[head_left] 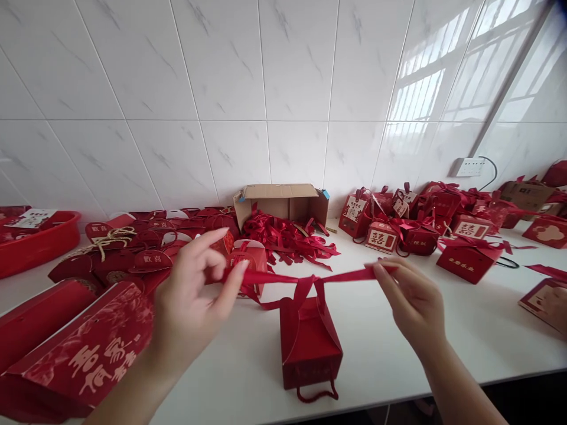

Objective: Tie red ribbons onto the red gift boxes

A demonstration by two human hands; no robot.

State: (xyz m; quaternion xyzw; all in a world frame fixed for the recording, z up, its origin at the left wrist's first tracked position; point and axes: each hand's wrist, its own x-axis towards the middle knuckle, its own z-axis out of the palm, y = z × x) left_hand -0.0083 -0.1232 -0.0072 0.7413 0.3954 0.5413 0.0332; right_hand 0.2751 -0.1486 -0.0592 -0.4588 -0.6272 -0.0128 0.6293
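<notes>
The ribbon (348, 275) looks soft and slippery, best pinched near its ends; the box (312, 339), likely light, could crush. Right hand (416, 301) pinches ribbon; left hand's (188, 301) grip unclear.

My favour box (311, 351) sits on the table (376, 348), lower centre; behind it, mid-frame, loose ribbons (279, 236) lie in and before a cardboard carton (283, 191); other boxes (468, 261) crowd frame left and right.
</notes>
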